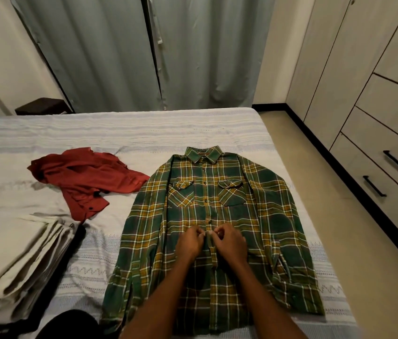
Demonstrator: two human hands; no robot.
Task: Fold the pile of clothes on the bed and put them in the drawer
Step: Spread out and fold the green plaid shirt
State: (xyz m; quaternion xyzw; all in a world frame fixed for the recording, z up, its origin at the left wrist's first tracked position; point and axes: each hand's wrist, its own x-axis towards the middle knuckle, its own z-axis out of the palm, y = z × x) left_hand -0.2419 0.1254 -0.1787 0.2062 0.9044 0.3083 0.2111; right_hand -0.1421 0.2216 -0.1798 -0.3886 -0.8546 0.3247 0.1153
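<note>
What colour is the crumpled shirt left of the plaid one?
Rust red, plain, no pattern: the crumpled shirt shows clearly in the head view.

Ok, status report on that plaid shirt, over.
Both hands, left and right, pinching the button placket. Plaid shirt flat on the bed, face up, unfolded. Red shirt crumpled alongside, not in the way.
</note>
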